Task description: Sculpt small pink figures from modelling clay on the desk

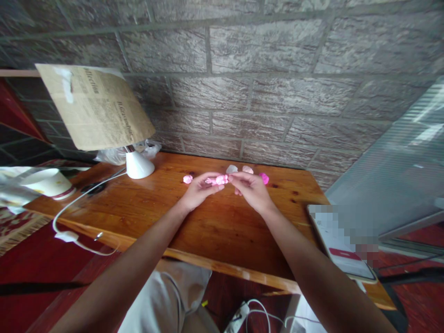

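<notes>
A small, lumpy pink piece that looks like modelling clay is held just over the wooden table, between my two hands. My left hand has its thumb and fingers closed around the piece's left part. From the other side, my right hand pinches its right end with the fingertips. Beside the left hand lies a pale pink lump. Behind the right hand are a white lump, a light pink lump and a bright magenta lump. The fingers hide part of the held piece.
On the wooden table, a lamp with a newsprint shade stands at the left, its white cord trailing over the front edge. A paper cup is at the far left. A tablet lies at the right. A brick wall rises behind.
</notes>
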